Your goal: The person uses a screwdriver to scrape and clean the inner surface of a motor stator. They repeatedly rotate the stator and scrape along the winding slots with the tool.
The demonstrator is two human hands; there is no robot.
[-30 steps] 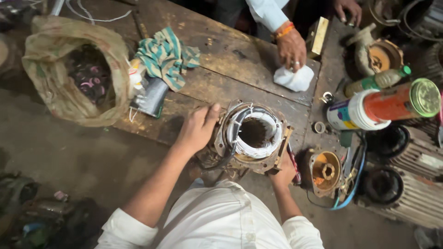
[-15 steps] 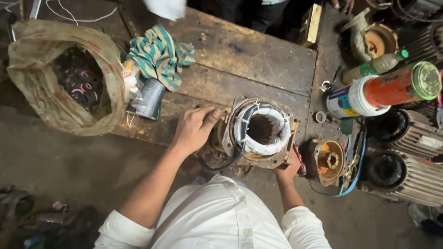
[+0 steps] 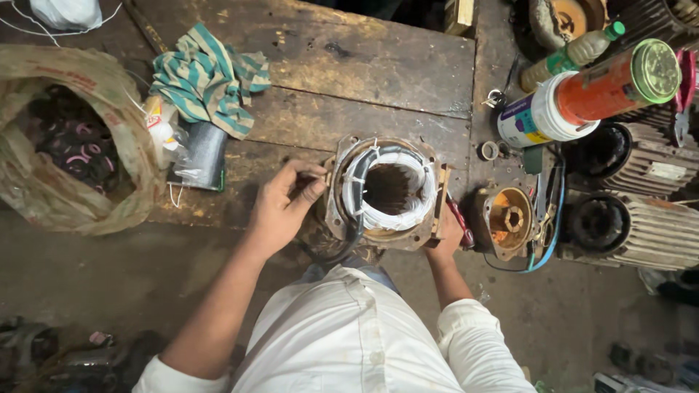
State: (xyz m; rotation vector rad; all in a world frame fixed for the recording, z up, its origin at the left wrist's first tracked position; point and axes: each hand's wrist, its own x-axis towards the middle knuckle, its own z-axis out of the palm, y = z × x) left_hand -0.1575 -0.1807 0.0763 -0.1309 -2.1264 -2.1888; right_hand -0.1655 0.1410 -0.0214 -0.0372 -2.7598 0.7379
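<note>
A rusty motor stator housing (image 3: 384,191) with white and grey windings stands open end up at the near edge of the wooden workbench (image 3: 349,65). My left hand (image 3: 285,205) grips its left rim, thumb and fingers pinched on the flange. My right hand (image 3: 445,236) holds the housing's lower right corner, mostly hidden behind it. A red-handled tool (image 3: 460,222) lies right beside that hand.
A striped green cloth (image 3: 211,76) and a plastic-wrapped bundle (image 3: 191,149) lie to the left, beside a sack of small parts (image 3: 65,145). To the right are a brass-coloured motor part (image 3: 510,218), an orange can (image 3: 619,80), a white jar (image 3: 535,116), a green bottle (image 3: 571,54) and ribbed motor bodies (image 3: 633,225).
The other person's hands and the white cloth at the bench's far side have left the view. My left hand shifted from the housing's top left to its left rim.
</note>
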